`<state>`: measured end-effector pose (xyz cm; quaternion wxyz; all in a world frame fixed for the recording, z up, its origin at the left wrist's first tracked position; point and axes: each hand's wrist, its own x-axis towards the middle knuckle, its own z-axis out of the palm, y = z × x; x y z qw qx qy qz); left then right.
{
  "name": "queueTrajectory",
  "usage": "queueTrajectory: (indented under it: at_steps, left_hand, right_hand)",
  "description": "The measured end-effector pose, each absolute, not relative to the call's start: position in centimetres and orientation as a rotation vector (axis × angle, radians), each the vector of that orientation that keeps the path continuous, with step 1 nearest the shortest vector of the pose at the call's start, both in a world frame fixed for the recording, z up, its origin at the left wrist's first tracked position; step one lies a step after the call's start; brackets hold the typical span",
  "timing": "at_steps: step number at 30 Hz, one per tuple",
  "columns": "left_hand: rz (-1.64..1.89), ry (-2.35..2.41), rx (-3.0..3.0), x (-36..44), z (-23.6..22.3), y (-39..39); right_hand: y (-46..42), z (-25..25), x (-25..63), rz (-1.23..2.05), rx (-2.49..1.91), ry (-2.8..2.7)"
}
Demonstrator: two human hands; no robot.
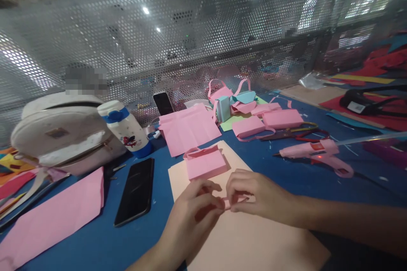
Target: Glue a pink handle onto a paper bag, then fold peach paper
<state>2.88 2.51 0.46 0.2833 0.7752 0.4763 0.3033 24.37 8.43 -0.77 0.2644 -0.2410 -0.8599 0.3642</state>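
A small pink paper strip is pinched between my two hands, low over a peach sheet. My left hand grips its left end with thumb and fingertips. Closed around the strip's right part, my right hand hides some of it. Just beyond my fingers, a small pink paper bag with a flap or strap along its top rests on the peach sheet.
Right of my hands lies a pink glue gun, its red light lit, near scissors. Behind are pink paper boxes and folded pink paper. On the left are a black phone, a bottle and a white backpack.
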Motion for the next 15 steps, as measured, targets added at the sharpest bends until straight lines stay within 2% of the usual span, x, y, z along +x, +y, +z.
queueTrajectory:
  at_steps: [15]
  left_hand:
    - [0.891, 1.305, 2.079, 3.34, 0.14, 2.42]
  right_hand:
    - [8.29, -1.07, 24.29, 0.937, -0.695, -2.298]
